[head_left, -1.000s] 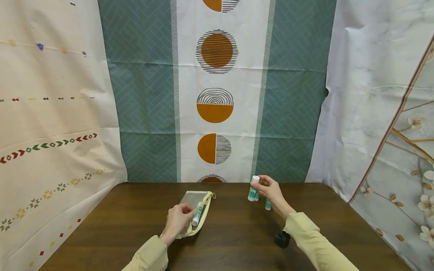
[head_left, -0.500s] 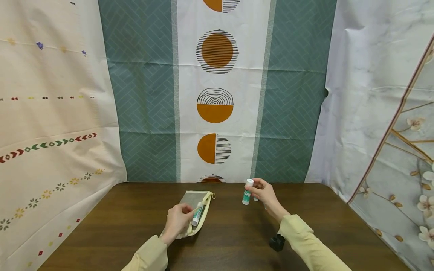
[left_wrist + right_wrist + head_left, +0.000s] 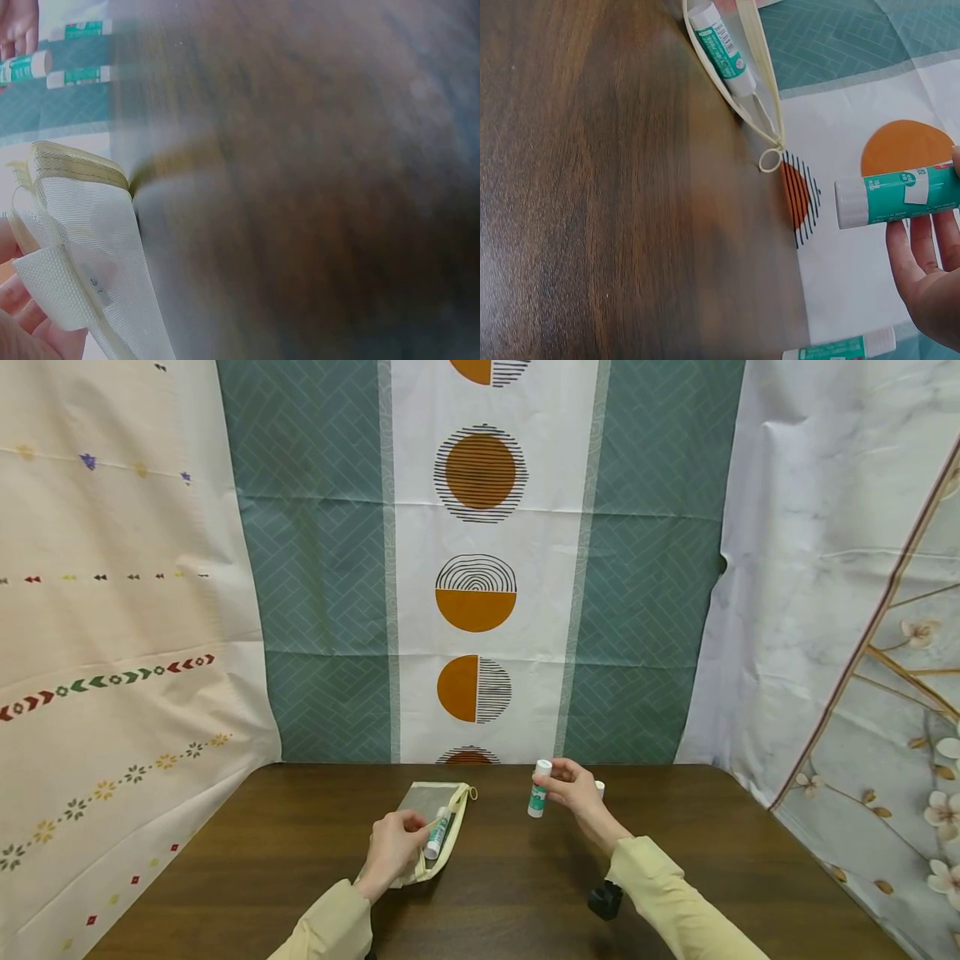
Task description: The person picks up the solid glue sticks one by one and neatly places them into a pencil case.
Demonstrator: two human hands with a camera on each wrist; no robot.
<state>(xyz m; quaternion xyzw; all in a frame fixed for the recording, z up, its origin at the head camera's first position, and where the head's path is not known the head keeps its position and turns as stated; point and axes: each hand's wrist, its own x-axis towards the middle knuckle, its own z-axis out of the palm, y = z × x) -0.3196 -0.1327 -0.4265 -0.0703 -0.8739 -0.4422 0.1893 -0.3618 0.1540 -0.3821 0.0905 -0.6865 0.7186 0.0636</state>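
My right hand (image 3: 581, 797) grips a white and green glue stick (image 3: 537, 793) upright above the table, between thumb and fingers. In the right wrist view this glue stick (image 3: 904, 196) has its white end pointing away from the fingers (image 3: 904, 259). To the left, my left hand (image 3: 392, 853) pinches the edge of a cream mesh zipper pouch (image 3: 430, 797) and keeps its mouth open. One glue stick (image 3: 437, 839) lies inside the pouch. The left wrist view shows the pouch's mesh side (image 3: 97, 232) and a fabric tab beside my fingers (image 3: 34, 319).
Two more glue sticks (image 3: 84, 30) stand on the table near my right hand; in the head view the top of one glue stick (image 3: 600, 787) shows behind that hand. The brown wooden table (image 3: 495, 902) ends at a patterned cloth backdrop (image 3: 480, 610).
My right hand has moved left and slightly nearer with its glue stick, away from the others standing on the table. The left hand and pouch have stayed put.
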